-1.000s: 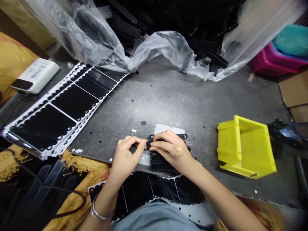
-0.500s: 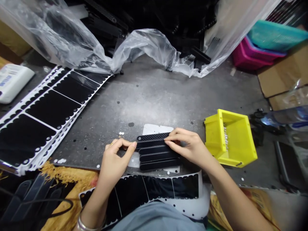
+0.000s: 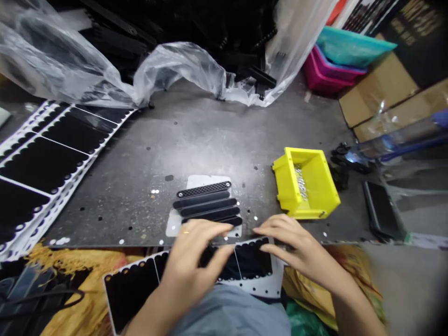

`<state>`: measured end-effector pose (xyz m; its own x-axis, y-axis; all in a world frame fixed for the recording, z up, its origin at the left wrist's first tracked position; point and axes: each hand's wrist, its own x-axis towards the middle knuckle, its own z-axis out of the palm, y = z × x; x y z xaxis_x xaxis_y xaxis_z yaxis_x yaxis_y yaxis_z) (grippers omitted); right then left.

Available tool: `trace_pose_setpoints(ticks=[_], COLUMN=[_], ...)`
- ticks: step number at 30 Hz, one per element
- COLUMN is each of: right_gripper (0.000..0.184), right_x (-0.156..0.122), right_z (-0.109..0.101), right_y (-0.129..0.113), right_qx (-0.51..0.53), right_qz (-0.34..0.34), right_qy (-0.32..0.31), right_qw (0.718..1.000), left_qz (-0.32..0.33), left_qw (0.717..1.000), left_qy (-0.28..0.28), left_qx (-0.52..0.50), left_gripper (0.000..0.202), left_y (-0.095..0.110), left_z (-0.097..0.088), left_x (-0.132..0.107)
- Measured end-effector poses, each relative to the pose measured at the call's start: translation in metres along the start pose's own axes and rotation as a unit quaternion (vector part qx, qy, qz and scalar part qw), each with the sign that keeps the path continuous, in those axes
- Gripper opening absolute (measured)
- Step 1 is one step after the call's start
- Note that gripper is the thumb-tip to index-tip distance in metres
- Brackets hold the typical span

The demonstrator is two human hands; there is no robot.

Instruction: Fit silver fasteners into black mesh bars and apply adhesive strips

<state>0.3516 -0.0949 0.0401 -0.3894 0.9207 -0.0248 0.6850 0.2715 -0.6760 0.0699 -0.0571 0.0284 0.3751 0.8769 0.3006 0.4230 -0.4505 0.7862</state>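
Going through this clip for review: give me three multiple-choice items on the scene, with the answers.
1. Where is the yellow bin? A) on the cardboard box; B) on the metal table, right of the black strips; C) under the plastic bag.
2. What colour is the top basket on the pink basket? A) yellow; B) white; C) teal.
3. How do the black strips lie? A) flat in a row on a white card; B) upright in the yellow bin; C) wrapped in the plastic bag.

1: B, the bin stands on the table beside them.
2: C, its teal shows clearly.
3: A, the card shows beneath them.

Die-cut sheets (image 3: 45, 163) on the left, parts bin (image 3: 304, 184) on the right, strips (image 3: 206, 203) between, plastic bag (image 3: 178, 70) behind
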Motion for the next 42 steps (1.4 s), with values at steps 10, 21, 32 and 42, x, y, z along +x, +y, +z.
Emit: trace_pose_setpoints(ticks=[10, 21, 32, 42], right_gripper=[0.018, 0.038, 0.017, 0.049], right_x=[-0.040, -0.043, -0.078, 0.065], right_z=[0.019, 0.063, 0.027, 0.016], right_y=[-0.003, 0.012, 0.005, -0.027], right_qx=[0.026, -0.017, 0.203, 0.027], right_qz=[0.020, -0.077, -0.002, -0.050], right_qy=[0.156, 0.203, 0.206, 0.222], right_qw=[0.987, 0.976, 0.957, 0.973], left_qz=[0.008, -0.075, 0.020, -0.033], left_qw=[0.979, 0.982, 0.994, 0.983], left_qy=[-0.200, -0.171, -0.020, 0.149], left_qx=[0.035, 0.001, 0.104, 0.106], left_gripper=[0.040, 0.027, 0.019, 0.016], left_y=[0.016, 0.021, 0.012, -0.006], left_z=[0.068, 0.078, 0.096, 0.008], left_x=[-0.018, -0.013, -0.019, -0.001])
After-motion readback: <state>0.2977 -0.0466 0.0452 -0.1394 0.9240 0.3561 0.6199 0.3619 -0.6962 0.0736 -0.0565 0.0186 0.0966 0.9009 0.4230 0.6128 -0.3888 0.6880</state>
